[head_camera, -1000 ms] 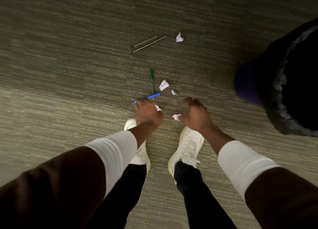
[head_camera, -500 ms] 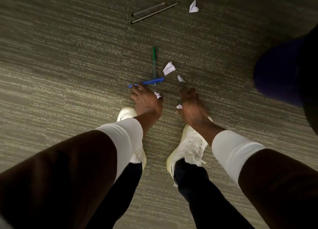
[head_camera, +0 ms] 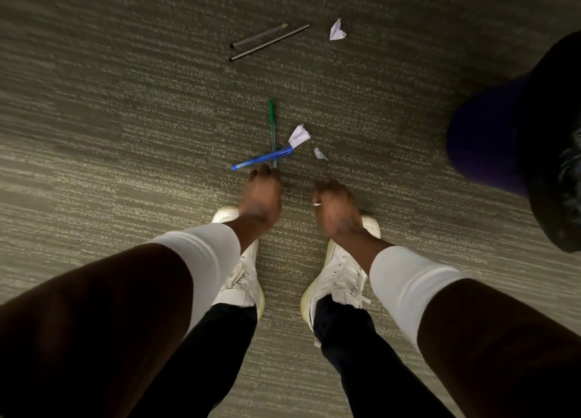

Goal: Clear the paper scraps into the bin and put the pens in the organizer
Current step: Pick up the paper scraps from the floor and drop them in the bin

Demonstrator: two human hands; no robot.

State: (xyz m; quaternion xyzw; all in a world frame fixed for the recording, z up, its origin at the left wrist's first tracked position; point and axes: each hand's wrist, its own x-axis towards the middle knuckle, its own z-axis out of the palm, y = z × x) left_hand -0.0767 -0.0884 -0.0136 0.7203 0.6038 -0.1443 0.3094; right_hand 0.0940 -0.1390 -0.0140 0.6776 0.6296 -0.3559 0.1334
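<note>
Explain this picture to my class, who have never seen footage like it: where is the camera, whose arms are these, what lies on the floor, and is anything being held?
The camera sits on a person's head and looks down, so the arms reaching in from the bottom are the wearer's own, above their white shoes. There is no machine here.

On the carpet lie a blue pen crossing a green pen, two grey pens farther off, and three paper scraps: one far, one beside the blue pen's tip, one tiny. A dark bin stands at the right.

The left hand reaches to the blue pen; whether it grips it is unclear. The right hand is curled around a white scrap.
</note>
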